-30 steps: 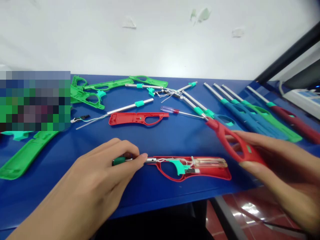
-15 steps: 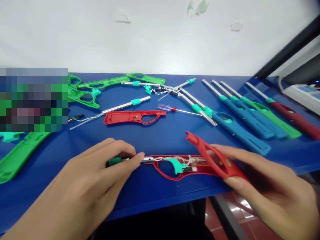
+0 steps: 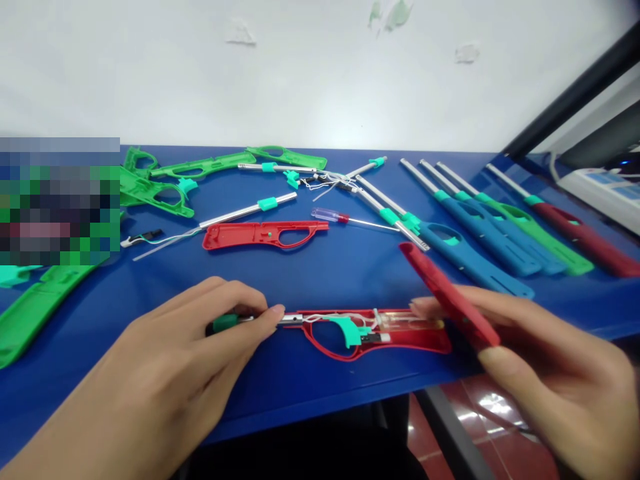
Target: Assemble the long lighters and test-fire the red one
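Observation:
My left hand (image 3: pixel 200 360) is closed on the metal tube (image 3: pixel 295 320) of an opened gas lighter, gripping it between thumb and fingers. Under the tube end, by the fingers, shows a dark green piece (image 3: pixel 225 323). The lighter's lower red half-shell (image 3: pixel 425 341) lies on the table, holding white wires, a teal trigger (image 3: pixel 349 331), a black igniter (image 3: pixel 373 338) and a clear fuel tank (image 3: pixel 400 321). My right hand (image 3: pixel 555 373) grips the other red half-shell (image 3: pixel 450 293), tilted edge-on above the tank end. A fingertip of that hand is close to the tank; contact is unclear.
On the blue table (image 3: pixel 280 400), a red half-shell (image 3: pixel 240 236) and a screwdriver (image 3: pixel 330 215) lie ahead. Green shells (image 3: pixel 200 167) and metal tubes (image 3: pixel 235 212) are at the back left. Several assembled lighters (image 3: pixel 485 227) lie right, near a white power strip (image 3: pixel 600 193).
My right hand has turned the red half-shell edge-on and moved it slightly right, baring more of the lower half-shell and tank. My left hand keeps its grip on the tube.

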A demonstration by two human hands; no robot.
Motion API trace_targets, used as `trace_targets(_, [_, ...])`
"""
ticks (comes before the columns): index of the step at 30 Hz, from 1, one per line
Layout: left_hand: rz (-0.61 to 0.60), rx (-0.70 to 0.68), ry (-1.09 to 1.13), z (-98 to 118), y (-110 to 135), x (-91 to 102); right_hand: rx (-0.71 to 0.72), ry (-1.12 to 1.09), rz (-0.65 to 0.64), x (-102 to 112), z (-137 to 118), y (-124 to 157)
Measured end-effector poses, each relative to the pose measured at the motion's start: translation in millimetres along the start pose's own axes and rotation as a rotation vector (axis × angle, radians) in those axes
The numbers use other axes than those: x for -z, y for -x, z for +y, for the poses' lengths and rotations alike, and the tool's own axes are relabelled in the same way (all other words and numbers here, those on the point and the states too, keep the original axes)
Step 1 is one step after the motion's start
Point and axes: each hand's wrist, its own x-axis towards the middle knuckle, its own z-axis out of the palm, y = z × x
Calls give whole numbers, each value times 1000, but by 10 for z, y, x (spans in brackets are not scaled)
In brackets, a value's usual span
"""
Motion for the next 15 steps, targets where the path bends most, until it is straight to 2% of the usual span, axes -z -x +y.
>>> trace_targets(6, [-28, 24, -6, 5, 20, 9, 1, 108, 67, 60, 9, -22])
trace_targets(11, [-61, 16, 3, -15, 0, 26, 172, 169, -100, 23, -78, -209])
trace_targets(15, [-40, -10, 40, 8, -43, 42, 304, 217, -176, -61, -128, -301])
